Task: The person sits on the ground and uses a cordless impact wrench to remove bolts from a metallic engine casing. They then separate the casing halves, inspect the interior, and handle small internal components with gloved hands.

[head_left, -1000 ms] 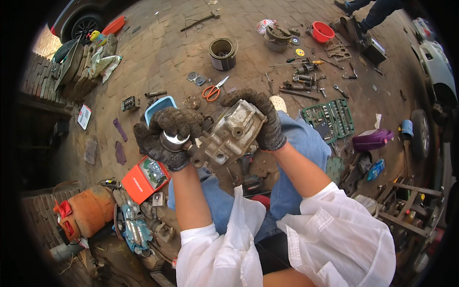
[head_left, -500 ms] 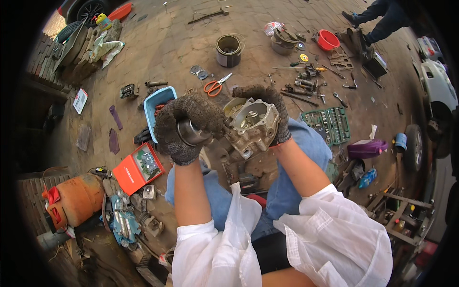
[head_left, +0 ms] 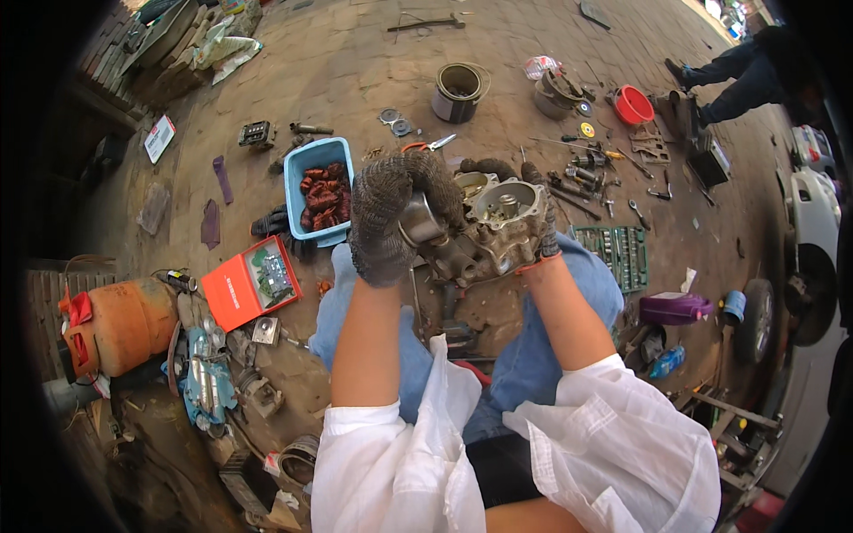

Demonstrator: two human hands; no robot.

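My left hand (head_left: 391,204), in a dirty dark knit glove, is wrapped round a silver cylindrical part (head_left: 419,224) at the left side of a grimy metal housing (head_left: 498,233). My right hand (head_left: 544,222), also gloved, grips the housing's right side and top, with fingers partly hidden behind it. The housing's open bore faces up, with small metal pieces inside. Just left of my hands is a blue plastic tub (head_left: 293,191) of reddish-brown coiled items. Below the housing, between my jeans-clad legs, lies a dark power tool (head_left: 458,333), partly hidden.
Around me are an orange gas cylinder (head_left: 129,329), red box (head_left: 235,284), scissors (head_left: 440,142), bucket (head_left: 458,84), scattered tools (head_left: 591,178), socket set (head_left: 613,262), purple jug (head_left: 671,308) and loose tire (head_left: 755,324). Another person's legs (head_left: 737,75) are at upper right, a white car (head_left: 813,222) at right.
Both hands have tipped the housing so its open bore faces up. My left hand has risen and turned with the silver part, and more of the blue tub now shows.
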